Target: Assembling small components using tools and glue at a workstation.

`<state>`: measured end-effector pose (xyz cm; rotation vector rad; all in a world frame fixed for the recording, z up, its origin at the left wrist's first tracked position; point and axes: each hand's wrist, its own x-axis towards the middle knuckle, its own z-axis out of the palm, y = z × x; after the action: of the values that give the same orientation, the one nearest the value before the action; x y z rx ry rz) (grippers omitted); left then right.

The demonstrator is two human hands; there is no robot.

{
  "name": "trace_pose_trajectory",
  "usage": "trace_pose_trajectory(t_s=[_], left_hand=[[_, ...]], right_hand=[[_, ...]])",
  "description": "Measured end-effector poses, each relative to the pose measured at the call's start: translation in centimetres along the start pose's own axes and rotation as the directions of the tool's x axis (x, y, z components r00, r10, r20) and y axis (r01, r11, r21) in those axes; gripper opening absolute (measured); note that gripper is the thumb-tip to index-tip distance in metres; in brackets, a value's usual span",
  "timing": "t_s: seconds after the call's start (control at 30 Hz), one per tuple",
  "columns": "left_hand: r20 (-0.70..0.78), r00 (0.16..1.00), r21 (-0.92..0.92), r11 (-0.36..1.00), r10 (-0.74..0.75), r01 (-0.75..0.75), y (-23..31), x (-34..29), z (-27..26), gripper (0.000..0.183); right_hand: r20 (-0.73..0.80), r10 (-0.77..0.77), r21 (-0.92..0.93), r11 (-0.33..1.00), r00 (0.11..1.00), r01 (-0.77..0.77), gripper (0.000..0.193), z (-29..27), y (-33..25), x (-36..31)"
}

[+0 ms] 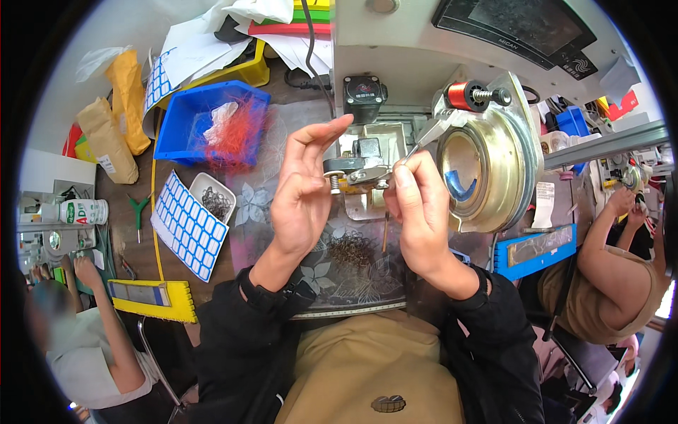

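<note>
My left hand [300,205] is at the left side of a small metal winding fixture [367,166]. Its fingers stretch up and forward, with the thumb near a spring-loaded screw [335,182]. To the right of the fixture, my right hand [424,212] is closed in a pinch. From it a thin brownish rod [385,233] sticks out downward, and a slim metal tip shows above the fingers; whether they are one tool I cannot tell. Below the fixture, a pile of small dark wire pieces [352,251] lies on the clear mat.
A spool of copper-red wire [466,96] and a large brass-coloured ring [473,177] are at right. A blue bin [176,127] with tangled red wire, a white dish [212,198] and a label sheet [187,226] are at left. Other people sit at both sides.
</note>
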<state>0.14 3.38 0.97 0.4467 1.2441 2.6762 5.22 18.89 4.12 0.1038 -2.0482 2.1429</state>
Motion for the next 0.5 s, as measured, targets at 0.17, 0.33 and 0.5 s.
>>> trace_pose_trajectory(t_s=[0.17,0.33,0.5], left_hand=[[0.058,0.997,0.292,0.956,-0.052,0.033,0.5,-0.2,0.9,0.065],[0.063,0.982,0.761,0.645,-0.179,0.069,-1.0,-1.3,-0.2,0.074],[0.165,0.985,0.827,0.551,-0.048,-0.112,-1.9,-1.0,-0.6,0.075]], right_hand=[[0.001,-0.004,0.080,0.997,1.000,0.004,0.017,0.0,-0.2,0.0],[-0.010,-0.035,0.091,0.995,0.999,0.036,0.017,0.3,0.1,0.2],[0.014,0.019,0.200,0.980,1.000,-0.022,0.018,0.0,0.2,0.2]])
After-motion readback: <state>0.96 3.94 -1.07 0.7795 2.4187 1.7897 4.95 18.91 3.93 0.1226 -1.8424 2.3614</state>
